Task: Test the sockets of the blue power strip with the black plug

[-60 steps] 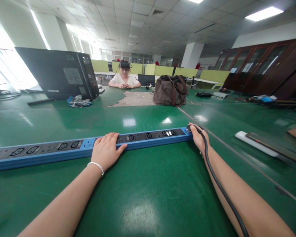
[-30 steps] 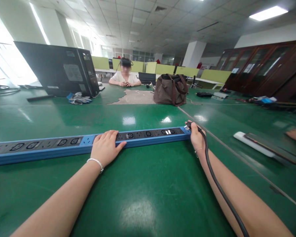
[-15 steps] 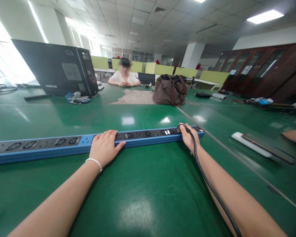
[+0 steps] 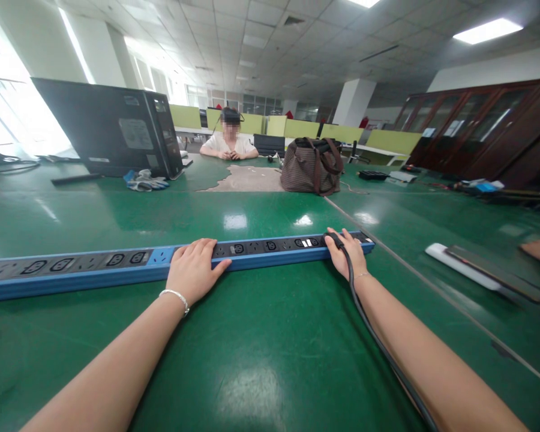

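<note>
Where the left hand lies: fingers spread over the blue strip, likely steadying it.
Right hand: half-curled, pinching the black plug (its fit hidden); best kept square.

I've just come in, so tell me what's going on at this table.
The camera wearer's bare left hand rests across a long blue-and-black power strip on the glossy green table. The bare right hand holds a black plug on a black cable at the strip, near its right end; whether it is fully in cannot be seen. Across the table sits a person in a white top.
</note>
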{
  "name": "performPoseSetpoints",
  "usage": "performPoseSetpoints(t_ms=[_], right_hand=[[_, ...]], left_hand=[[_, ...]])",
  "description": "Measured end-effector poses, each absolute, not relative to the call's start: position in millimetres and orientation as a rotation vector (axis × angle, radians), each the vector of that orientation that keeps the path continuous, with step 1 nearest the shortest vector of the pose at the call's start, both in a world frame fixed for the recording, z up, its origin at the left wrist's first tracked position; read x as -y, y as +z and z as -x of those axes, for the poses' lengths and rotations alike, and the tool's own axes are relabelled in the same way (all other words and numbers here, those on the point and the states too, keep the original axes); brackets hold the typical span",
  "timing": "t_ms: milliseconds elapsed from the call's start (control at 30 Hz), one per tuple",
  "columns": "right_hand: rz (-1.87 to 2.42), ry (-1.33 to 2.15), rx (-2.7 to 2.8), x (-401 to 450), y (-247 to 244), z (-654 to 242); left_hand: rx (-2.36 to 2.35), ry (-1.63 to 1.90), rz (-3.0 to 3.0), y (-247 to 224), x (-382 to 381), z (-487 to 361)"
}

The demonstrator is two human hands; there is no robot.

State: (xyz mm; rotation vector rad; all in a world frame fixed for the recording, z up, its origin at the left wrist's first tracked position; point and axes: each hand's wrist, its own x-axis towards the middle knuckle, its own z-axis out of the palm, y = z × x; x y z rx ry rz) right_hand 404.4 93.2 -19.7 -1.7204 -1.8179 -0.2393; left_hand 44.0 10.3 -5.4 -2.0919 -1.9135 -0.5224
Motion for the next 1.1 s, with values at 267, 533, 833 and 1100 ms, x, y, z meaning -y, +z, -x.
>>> performPoseSetpoints(t_ms=[267,533,833,1100], right_hand=[[1.756,-0.200,1.719,-91,-23,-397],[1.504,0.029,1.448,-97,-17,-400],[1.323,0.307,1.570,-79,-4,-347],[1.520,0.197,1.719,-72,-3,-292]], left_hand=[[1.899,-0.506,2.086,-6,-10,-44],[1.898,-0.525,2.080,-7,-11,-44],[1.887,-0.551,2.080,-7,-10,-45],[1.890,-0.557,2.091,-7,-10,-46]])
